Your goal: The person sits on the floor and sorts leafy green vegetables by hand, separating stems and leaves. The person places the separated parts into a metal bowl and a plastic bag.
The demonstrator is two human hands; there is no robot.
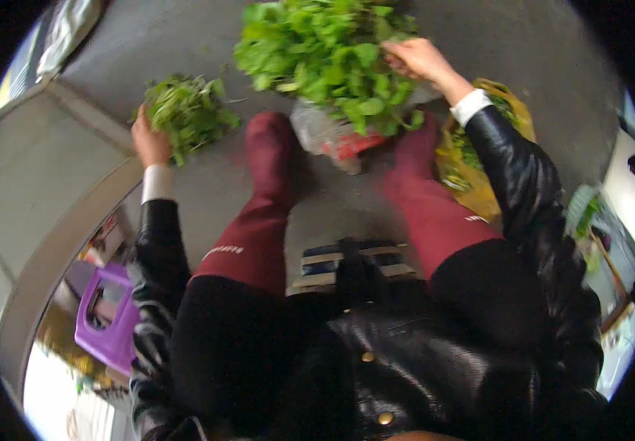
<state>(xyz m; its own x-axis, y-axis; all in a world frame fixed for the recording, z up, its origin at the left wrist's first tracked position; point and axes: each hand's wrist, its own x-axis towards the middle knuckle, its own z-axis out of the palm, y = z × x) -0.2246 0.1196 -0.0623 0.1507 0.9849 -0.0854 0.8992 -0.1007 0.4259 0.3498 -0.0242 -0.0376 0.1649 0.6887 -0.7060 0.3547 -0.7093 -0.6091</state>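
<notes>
A large heap of bright green leafy greens [332,62] lies at the top middle, partly on a clear plastic bag with a red patch [347,147]. At its right edge my right hand [422,62] has its fingers curled in a pinch on the leaves; the exact stem is hidden. A smaller bunch of darker leafy greens [192,114] is at the left, close to the floor. My left hand [151,141] is closed around its left side, the leaves covering most of the fingers.
Beside my right forearm is a yellow plastic bag [468,187] with greens inside. My two dark red boots [270,158] stand between the bunches on the grey floor [339,217]. A pale ledge [86,117] borders the left, near a purple plastic container [104,316]. More bagged greens [589,213] are far right.
</notes>
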